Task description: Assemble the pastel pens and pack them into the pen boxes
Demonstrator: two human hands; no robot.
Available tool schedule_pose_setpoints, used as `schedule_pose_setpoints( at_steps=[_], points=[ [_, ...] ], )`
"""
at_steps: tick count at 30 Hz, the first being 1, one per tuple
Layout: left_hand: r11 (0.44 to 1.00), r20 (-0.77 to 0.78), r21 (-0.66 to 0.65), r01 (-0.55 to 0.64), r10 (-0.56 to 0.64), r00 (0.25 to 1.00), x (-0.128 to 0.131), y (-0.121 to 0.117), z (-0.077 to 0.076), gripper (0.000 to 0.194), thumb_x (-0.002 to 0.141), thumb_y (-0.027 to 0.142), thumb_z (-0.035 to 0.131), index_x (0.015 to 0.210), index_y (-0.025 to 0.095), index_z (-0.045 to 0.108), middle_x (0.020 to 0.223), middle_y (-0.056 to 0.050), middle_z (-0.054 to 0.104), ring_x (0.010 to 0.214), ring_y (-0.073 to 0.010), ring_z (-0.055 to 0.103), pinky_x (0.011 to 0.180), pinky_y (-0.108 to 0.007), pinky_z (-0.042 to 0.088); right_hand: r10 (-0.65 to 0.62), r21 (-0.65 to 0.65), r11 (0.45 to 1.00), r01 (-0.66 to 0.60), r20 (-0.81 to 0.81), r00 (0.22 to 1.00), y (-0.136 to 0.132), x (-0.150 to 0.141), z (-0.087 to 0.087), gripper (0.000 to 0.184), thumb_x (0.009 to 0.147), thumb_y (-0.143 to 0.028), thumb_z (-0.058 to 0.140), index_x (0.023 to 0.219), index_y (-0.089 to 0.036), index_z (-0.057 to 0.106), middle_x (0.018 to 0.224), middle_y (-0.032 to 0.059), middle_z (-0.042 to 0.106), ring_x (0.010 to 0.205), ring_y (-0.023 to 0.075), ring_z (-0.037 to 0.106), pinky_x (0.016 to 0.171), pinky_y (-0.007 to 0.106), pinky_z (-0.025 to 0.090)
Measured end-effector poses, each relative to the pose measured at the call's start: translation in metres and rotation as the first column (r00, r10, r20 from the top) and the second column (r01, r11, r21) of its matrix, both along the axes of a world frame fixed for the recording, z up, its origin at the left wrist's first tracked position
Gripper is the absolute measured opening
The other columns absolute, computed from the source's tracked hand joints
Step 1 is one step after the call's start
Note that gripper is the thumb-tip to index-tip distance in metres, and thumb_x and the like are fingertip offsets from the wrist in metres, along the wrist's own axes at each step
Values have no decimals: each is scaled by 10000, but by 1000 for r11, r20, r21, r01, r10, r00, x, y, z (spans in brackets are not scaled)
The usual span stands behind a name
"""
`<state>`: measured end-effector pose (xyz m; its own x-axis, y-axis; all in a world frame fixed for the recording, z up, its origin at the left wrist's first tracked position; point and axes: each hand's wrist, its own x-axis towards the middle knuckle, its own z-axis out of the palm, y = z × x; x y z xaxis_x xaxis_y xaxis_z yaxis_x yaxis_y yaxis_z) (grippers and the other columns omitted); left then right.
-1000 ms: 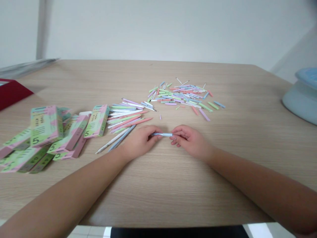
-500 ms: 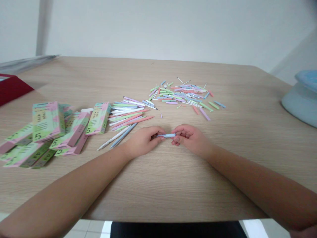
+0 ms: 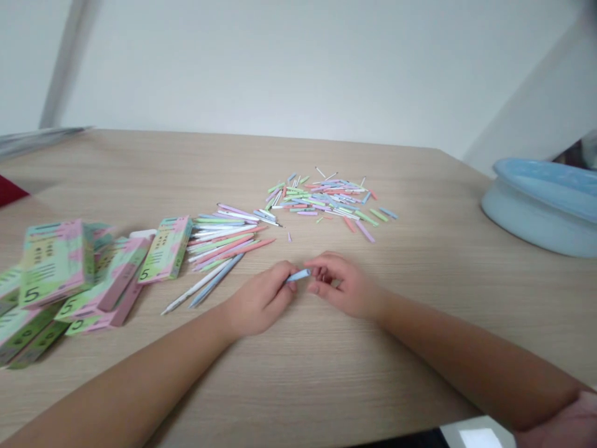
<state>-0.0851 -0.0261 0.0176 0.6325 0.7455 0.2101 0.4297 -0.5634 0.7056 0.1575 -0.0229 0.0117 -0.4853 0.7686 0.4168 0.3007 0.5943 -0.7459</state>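
Blue, slim tube (image 3: 299,275) | left hand (image 3: 261,298): grip closed around it | right hand (image 3: 344,286): curled nearby, grip unclear

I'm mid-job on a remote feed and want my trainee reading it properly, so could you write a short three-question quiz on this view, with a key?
1. Which colour is the slim, short tube between the thumb and fingers of the left hand? (a) coral (b) light blue (c) green

2. True or false: the pale-blue, rounded basin is at the right side of the wood-grain table.

3. Fill in: the pink-and-green printed box nearest the fanned, slim pastel pens shows the large digit ____.

Key: 1 b; 2 true; 3 "5".
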Motion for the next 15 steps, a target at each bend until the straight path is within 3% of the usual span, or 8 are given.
schedule_pose_setpoints(
  at_steps=[3,5,7,9,11,15],
  points=[
    [999,15,-8,-53,53,998,-5,2,3,273,1082,393,354,954,201,499,840,-7,547,772,-165,519,723,-303,398,-199,2,980,199,53,979,23,17,-2,240,1009,-375,593,1169,-227,694,992,58,699,812,163,649,679,285,527],
    [999,59,22,-28,27,998,-8,4,3,391,1076,498,337,852,202,461,765,6,492,709,-160,471,674,-307,350,-287,50,958,282,199,937,43,40,3,227,1018,-365,563,1123,-221,703,990,60,723,820,174,654,704,299,511],
    [998,101,57,13,-19,995,-10,6,3,524,1048,629,301,765,204,418,709,11,443,663,-155,427,636,-315,303,-380,182,925,334,390,839,61,69,10,217,1017,-347,543,1018,-212,713,937,64,723,832,195,639,749,322,486],
    [997,118,75,22,-31,992,-10,7,2,611,1009,730,267,715,206,381,672,17,404,636,-150,393,616,-318,268,-539,278,842,463,492,684,74,98,13,254,1020,-371,528,987,-197,709,920,86,717,823,213,631,752,332,467],
    [997,109,77,8,-16,994,-10,8,3,645,982,776,265,694,206,361,656,19,388,627,-147,376,609,-318,248,-586,279,798,534,564,582,82,119,9,285,999,-400,567,1116,-175,697,1063,130,722,895,230,647,795,335,470],
    [998,42,68,-17,14,999,-8,8,4,611,995,715,310,658,206,333,629,21,374,612,-143,371,603,-313,233,-586,272,790,550,601,544,90,134,-6,347,964,-398,627,1184,-139,695,1191,181,701,1049,278,646,910,358,465]
  ],
)
